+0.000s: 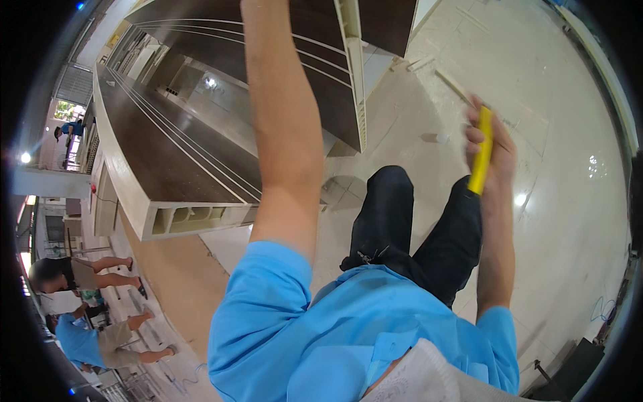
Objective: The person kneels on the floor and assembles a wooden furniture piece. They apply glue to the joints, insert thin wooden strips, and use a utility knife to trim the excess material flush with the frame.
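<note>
My right hand [502, 155] is closed around a long, flat yellow tool [482, 149], and its exact kind cannot be made out. It is held above the pale tiled floor, just beyond my right knee. My left forearm [284, 114] reaches up over a dark brown panel [315, 30] with thin pale lines, and the hand itself is cut off by the top edge. Left of that arm, a second dark brown panel [167, 127] has similar pale lines and a cream edge. Its near end shows a hollow core [191, 218].
Thin offcut strips [452, 86] lie on the glossy tiled floor [556, 221] at the right. A tan board [177, 275] is below the left panel. Two people [114, 338] [74, 271] are at the lower left, and another person [69, 132] is farther off.
</note>
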Tool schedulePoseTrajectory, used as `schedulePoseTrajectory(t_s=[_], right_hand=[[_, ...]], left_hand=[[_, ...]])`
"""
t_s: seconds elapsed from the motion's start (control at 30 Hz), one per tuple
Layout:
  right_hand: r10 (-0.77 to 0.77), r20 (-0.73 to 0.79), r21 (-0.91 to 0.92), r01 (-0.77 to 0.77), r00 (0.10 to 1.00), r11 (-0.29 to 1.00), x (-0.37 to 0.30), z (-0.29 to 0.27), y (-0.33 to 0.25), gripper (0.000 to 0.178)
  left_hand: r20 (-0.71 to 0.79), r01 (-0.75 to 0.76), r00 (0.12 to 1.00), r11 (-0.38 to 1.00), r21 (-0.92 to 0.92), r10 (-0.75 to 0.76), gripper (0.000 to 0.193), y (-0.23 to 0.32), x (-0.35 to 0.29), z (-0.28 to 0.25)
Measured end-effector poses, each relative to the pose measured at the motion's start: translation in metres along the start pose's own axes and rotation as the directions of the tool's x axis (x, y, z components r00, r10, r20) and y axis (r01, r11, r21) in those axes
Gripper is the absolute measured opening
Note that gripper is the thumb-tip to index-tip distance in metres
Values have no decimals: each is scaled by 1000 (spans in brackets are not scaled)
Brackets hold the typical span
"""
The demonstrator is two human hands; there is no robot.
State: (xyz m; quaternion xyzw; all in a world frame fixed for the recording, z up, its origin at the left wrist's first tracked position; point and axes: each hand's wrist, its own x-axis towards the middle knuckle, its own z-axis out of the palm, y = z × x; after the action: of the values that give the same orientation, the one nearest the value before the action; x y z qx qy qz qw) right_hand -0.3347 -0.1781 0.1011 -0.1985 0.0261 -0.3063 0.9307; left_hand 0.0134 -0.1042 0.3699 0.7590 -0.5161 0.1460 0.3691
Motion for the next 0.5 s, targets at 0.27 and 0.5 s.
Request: schedulePoseTrajectory(t_s=[0.27,0.5], right_hand=[[351,-480,158,-314,804,936,18,-39,141,34],[313,-657,88,-343,686,935,6,-118,152,32]], left_hand=[[34,-120,991,977,-178,128,61,-19,18,2],[-8,-47,999,986,-158,46,57,-5,-4,6]])
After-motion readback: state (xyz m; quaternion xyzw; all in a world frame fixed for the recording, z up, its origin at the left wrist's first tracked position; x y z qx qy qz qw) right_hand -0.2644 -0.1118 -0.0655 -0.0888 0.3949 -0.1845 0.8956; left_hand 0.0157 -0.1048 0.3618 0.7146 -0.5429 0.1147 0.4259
